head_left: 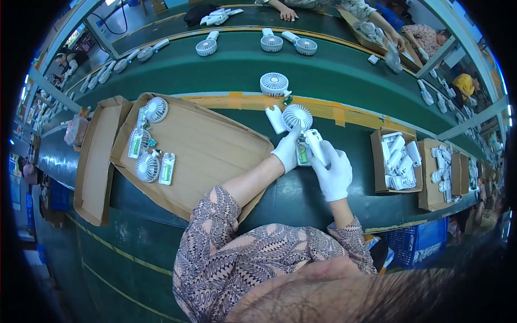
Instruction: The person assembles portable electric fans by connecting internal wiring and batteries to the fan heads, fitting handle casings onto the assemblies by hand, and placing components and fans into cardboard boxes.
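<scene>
Both my hands wear white gloves and meet over a small white handheld fan (298,117) above the dark green bench. My left hand (287,151) grips the fan's open handle, where a green battery shows. My right hand (333,171) holds a white handle cover (315,144) against that handle. A loose white cover piece (276,119) lies just left of the fan head.
A flat cardboard sheet (210,151) at left carries three open fans (146,168) with green batteries showing. Cardboard boxes of white parts (397,160) stand at right. More fans (274,84) ride the green conveyor behind; another person's hands (288,12) work at its far side.
</scene>
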The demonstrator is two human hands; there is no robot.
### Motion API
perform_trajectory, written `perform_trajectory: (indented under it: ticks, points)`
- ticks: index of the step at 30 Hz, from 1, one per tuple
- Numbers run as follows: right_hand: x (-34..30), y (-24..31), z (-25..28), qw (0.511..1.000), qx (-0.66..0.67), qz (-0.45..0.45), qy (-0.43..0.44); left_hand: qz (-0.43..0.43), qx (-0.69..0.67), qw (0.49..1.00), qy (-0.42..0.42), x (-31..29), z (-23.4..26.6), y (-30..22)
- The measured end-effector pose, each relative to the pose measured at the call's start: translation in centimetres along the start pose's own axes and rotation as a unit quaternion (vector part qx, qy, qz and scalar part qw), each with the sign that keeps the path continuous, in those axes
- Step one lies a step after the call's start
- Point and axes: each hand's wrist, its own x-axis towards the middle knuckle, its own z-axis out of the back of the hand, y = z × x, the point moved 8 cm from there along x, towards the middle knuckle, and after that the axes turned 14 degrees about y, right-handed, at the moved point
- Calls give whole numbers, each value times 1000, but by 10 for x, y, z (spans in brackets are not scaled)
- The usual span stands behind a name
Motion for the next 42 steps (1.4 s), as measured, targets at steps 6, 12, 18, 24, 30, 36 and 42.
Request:
perform_trajectory:
  ticks: [6, 12, 18, 24, 30, 36, 42]
  points:
    - [5, 18, -19, 997, -81, -2, 7, -22, -13, 1000, 8, 8, 17, -2]
    - [4, 20, -29, 995, -97, 8, -14, -25, -10, 999, -21, 5, 18, -4]
    - [7, -11, -22, 997, -50, -40, -50, -4, -48, 999, 24, 4, 2, -3]
    - [23, 0, -22, 998, -50, -32, -23, 0, -27, 1000, -3, -4, 1, -13]
    - [38, -10, -35, 998, 11, -25, 48, -21, -14, 999, -20, -4, 2, -14]
    - [43, -21, -33, 997, 29, -31, 57, 15, 27, 998, -63, 1, -2, -5]
    - [53, -41, -28, 997, -33, -15, 65, -4, -33, 998, -56, 12, -9, 3]
